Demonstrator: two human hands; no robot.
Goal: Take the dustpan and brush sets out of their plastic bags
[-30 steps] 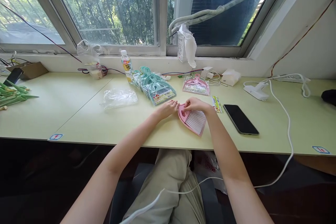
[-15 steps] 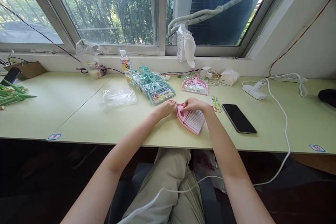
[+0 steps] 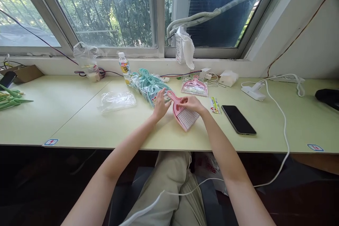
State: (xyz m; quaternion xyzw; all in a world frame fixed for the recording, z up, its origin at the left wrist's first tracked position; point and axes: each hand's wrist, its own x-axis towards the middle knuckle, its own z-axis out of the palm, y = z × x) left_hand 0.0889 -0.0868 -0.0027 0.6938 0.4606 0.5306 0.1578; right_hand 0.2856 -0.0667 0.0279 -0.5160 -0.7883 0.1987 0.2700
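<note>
The right hand (image 3: 192,103) pinches a pink dustpan set (image 3: 185,117) beside the spread left hand (image 3: 160,107).

"How do the two arms lie?"

"The bare left forearm (image 3: 132,146) reaches from the near left side, and the bare right forearm (image 3: 218,139) from the near right side. Both are directed far and inward."

"And the bare left hand (image 3: 160,106)?"

"It is unfolded. Its fingers (image 3: 160,95) point to the far side, while its thumb (image 3: 168,104) stands apart, toward the right."

"What about the bare right hand (image 3: 192,103)?"

"This one is turned to the left, with the fingers bent as in a pinch. The two hands are near, but they do not touch."
</note>
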